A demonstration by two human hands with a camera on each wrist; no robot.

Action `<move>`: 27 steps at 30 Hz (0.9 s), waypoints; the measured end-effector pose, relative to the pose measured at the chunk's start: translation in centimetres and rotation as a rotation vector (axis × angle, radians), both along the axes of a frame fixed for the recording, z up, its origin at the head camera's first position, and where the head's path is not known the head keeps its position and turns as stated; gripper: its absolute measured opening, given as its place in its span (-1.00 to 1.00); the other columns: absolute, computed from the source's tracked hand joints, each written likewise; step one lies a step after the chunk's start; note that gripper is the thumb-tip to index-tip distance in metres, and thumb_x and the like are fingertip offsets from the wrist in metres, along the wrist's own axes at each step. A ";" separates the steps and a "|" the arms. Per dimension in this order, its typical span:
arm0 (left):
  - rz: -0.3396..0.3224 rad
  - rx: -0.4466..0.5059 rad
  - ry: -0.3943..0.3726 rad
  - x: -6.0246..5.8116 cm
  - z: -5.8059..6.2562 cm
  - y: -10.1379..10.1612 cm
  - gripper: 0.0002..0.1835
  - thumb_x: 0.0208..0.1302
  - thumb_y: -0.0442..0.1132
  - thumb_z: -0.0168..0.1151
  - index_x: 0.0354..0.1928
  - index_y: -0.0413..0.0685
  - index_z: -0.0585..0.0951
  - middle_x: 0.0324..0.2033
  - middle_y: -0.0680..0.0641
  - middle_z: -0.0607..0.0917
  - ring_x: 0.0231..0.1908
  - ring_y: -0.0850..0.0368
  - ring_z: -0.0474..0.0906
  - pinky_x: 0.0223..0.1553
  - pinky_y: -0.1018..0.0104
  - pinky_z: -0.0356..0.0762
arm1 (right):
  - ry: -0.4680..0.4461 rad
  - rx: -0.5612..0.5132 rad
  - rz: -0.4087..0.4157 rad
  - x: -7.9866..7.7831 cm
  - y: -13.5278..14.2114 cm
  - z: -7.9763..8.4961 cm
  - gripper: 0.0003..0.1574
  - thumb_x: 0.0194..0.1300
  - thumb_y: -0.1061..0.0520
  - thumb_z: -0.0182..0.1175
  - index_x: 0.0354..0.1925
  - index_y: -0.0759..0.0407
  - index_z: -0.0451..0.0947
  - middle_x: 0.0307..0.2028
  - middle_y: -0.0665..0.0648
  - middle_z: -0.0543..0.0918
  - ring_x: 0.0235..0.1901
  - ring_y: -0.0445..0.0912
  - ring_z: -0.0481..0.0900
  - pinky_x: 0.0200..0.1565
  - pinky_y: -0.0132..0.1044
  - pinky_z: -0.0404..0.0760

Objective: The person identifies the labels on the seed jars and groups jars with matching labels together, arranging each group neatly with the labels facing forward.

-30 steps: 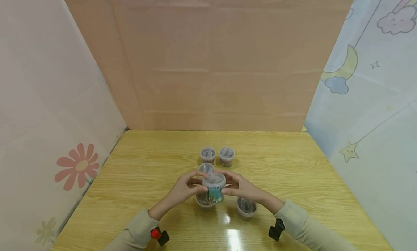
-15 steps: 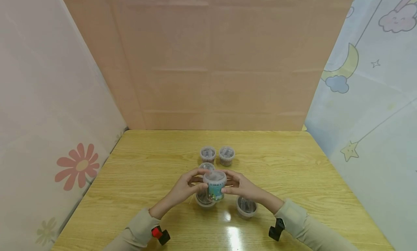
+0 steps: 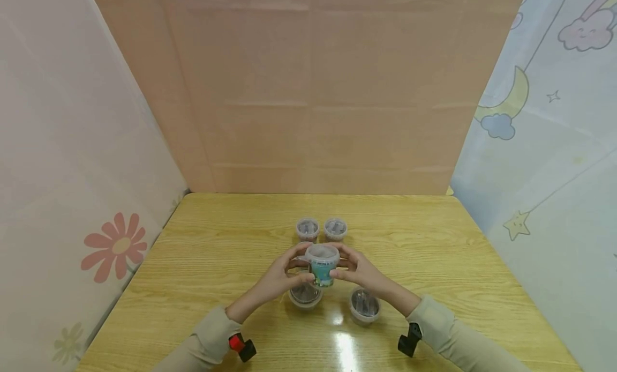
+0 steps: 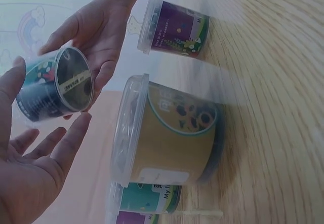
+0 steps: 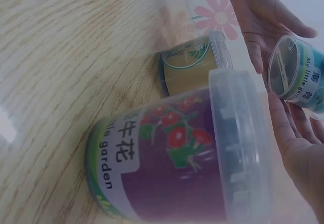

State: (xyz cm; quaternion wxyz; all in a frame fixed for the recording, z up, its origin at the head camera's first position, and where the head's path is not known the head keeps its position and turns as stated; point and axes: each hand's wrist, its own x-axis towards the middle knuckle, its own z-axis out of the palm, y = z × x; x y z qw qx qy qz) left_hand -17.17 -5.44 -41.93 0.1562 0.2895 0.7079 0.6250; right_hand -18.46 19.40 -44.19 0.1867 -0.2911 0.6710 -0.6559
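Note:
Both hands hold up a small lidded plastic tub (image 3: 323,271) with a blue-green "My little garden" label, above the table. My left hand (image 3: 279,278) has its thumb and fingers at the tub's left side. From the other side my right hand (image 3: 361,271) grips it, thumb in front and fingers behind. In the left wrist view the clear round base of the tub shows a pale strip inside. Below the hands stand a brown-labelled tub (image 3: 305,301) on the left and a purple-labelled tub (image 5: 177,158) on the right.
Two more lidded tubs (image 3: 335,230) stand farther back on the wooden table (image 3: 231,227). Another tub behind the held one is mostly hidden. A beige panel (image 3: 308,120) closes off the back, with printed curtains at both sides.
Both hands have lifted the tub a little up and away, slightly to the right. More of the brown-labelled tub now shows beneath it. The standing tubs stay put.

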 end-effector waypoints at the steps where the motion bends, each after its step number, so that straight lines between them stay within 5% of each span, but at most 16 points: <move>1: 0.009 -0.003 -0.010 0.0 0.0 0.1 -0.28 0.21 -0.27 0.25 0.37 -0.05 0.17 0.22 -0.20 0.34 0.10 -0.17 0.41 -0.10 0.27 0.60 | 0.002 -0.001 -0.005 0.0 0.0 0.0 -0.28 0.31 0.23 0.12 0.35 0.23 0.08 0.23 0.29 0.30 0.15 0.01 0.44 0.05 -0.16 0.55; 13: 0.089 -0.036 -0.018 0.1 0.8 0.9 -0.35 0.15 -0.26 0.31 0.25 -0.14 0.26 0.09 -0.17 0.42 -0.01 -0.06 0.48 -0.13 0.32 0.61 | 0.055 -0.005 -0.036 -0.1 -0.5 0.4 -0.29 0.28 0.25 0.15 0.32 0.23 0.10 0.20 0.27 0.31 0.10 -0.09 0.46 -0.01 -0.19 0.57; 21: 0.100 -0.001 -0.052 -1.2 -1.5 0.8 -0.35 0.13 -0.28 0.32 0.25 -0.05 0.27 0.08 -0.14 0.43 -0.01 -0.05 0.49 -0.14 0.28 0.61 | 0.053 0.007 -0.011 -0.3 -0.2 0.5 -0.27 0.30 0.23 0.13 0.34 0.20 0.07 0.22 0.29 0.29 0.12 -0.10 0.43 0.03 -0.19 0.55; 27: 0.079 0.028 -0.067 -1.9 -1.6 0.8 -0.35 0.14 -0.17 0.32 0.25 -0.05 0.28 0.09 -0.15 0.42 -0.02 -0.02 0.51 -0.14 0.25 0.62 | 0.084 0.014 -0.001 -0.5 0.1 0.7 -0.24 0.32 0.25 0.11 0.39 0.17 0.04 0.26 0.24 0.28 0.14 -0.12 0.42 0.04 -0.22 0.54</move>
